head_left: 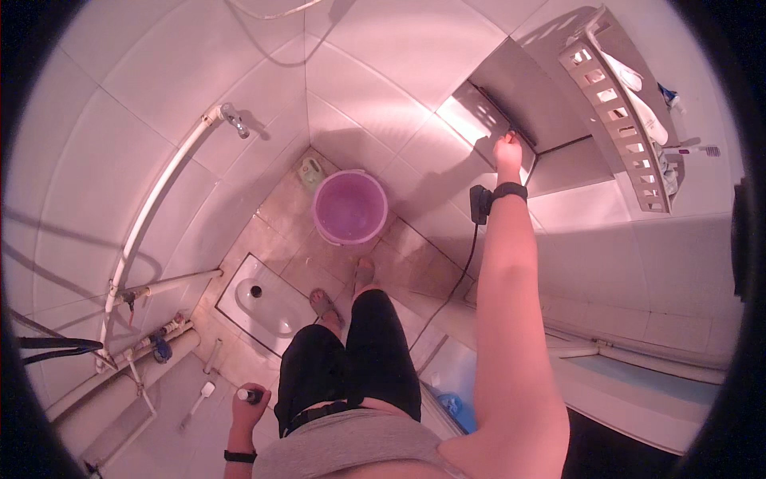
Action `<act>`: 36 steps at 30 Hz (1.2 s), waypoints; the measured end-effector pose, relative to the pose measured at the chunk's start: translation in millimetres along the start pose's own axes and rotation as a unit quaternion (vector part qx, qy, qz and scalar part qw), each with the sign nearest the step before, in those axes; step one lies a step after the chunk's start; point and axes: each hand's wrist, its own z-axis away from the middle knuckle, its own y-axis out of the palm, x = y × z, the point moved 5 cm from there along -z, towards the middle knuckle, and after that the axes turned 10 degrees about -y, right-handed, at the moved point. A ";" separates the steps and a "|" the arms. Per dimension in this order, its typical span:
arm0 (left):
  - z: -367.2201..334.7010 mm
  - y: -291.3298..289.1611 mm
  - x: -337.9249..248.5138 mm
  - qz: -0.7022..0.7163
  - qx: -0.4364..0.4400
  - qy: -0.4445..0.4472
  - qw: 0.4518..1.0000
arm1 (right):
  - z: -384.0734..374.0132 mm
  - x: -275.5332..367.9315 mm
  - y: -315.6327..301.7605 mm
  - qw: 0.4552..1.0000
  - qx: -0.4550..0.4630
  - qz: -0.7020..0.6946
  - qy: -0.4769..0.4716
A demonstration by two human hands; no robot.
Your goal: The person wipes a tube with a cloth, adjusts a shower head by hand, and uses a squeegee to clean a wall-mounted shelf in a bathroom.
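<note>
My right arm is stretched out to the tiled wall, where my right hand (pixel 508 149) is closed beside a dark slot at the edge of a grey panel (pixel 550 104). Whatever its fingers hold, if anything, is too small to make out. A black box-like plug (pixel 479 204) with a cable sits next to that wrist. Low at the left, my left hand (pixel 249 409) is closed round a small dark cylinder with a pale end (pixel 250 395); its kind is unclear.
A purple bucket (pixel 351 206) stands in the corner beside a pale green bottle (pixel 311 172). Left of my feet is a squat toilet (pixel 263 303). Pipes and a tap (pixel 234 120) run along the left wall. A slotted basket (pixel 618 120) hangs at the right, near a toothbrush (pixel 692 150).
</note>
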 end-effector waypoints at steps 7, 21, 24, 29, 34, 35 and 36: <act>3.0 -6.4 38.4 -0.077 -0.013 -0.038 0.996 | 29.1 23.4 3.8 0.996 0.035 0.082 0.021; 22.6 -10.6 86.8 -0.136 -0.055 -0.064 0.987 | 45.5 35.6 -15.9 0.995 0.063 0.062 0.043; 12.7 -4.9 92.4 -0.148 -0.052 -0.054 0.986 | 37.1 22.9 -14.0 0.994 0.064 0.086 0.013; 22.3 -10.5 73.0 -0.124 -0.054 -0.069 0.988 | 32.8 23.2 -9.6 0.995 0.053 0.067 0.054; 18.7 -9.0 90.0 -0.159 -0.075 -0.070 0.982 | 14.7 15.5 -9.1 1.000 0.007 0.019 0.022; 20.4 -11.0 94.7 -0.158 -0.078 -0.069 0.982 | 22.9 21.7 -4.9 1.000 -0.006 0.017 0.005; 21.7 -11.7 110.2 -0.181 -0.059 -0.098 0.977 | 27.6 28.5 -0.2 1.000 -0.017 0.015 -0.001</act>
